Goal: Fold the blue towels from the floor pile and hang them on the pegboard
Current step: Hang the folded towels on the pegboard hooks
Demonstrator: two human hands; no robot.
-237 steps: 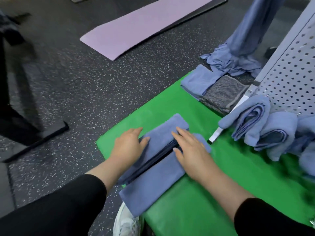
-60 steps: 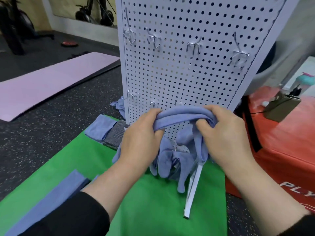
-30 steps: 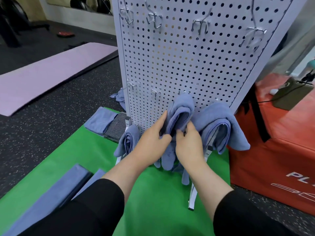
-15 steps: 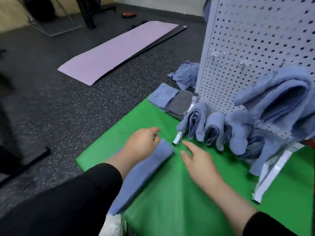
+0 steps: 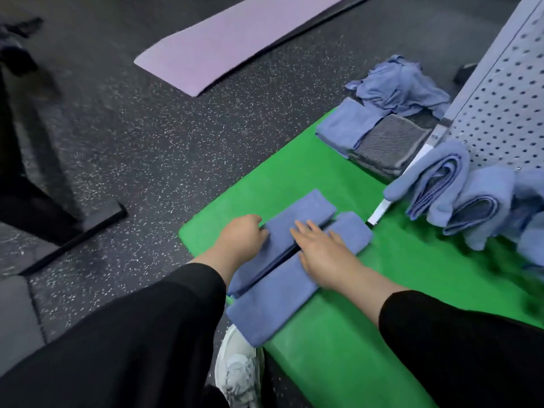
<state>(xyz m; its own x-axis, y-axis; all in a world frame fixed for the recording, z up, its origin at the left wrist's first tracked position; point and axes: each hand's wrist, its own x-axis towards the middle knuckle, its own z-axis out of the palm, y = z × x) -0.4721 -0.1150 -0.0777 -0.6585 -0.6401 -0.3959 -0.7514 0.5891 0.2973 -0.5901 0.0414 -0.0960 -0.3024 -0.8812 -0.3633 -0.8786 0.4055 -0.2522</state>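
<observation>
Two folded blue towel strips lie side by side on the green mat [image 5: 338, 366]: a far strip [image 5: 303, 212] and a near strip [image 5: 273, 301]. My left hand [image 5: 240, 238] curls its fingers at the far strip's left edge. My right hand [image 5: 321, 251] lies flat with straight fingers across the seam between the strips. The white pegboard [image 5: 500, 98] stands at the right, with folded blue towels [image 5: 438, 178] [image 5: 482, 207] hanging along its bottom row. The crumpled blue towel pile [image 5: 400, 83] sits on the floor behind the mat.
A folded blue towel [image 5: 344, 125] and a grey one [image 5: 388, 142] rest at the mat's far corner. A purple mat [image 5: 235, 39] lies on the speckled floor beyond. A dark equipment base [image 5: 73, 228] is at the left. My white shoe [image 5: 238, 369] sits below the mat's edge.
I turned away from the pegboard after hanging a towel, and both hands dropped to the mat. They now rest on the two folded strips, the right hand flat on the seam.
</observation>
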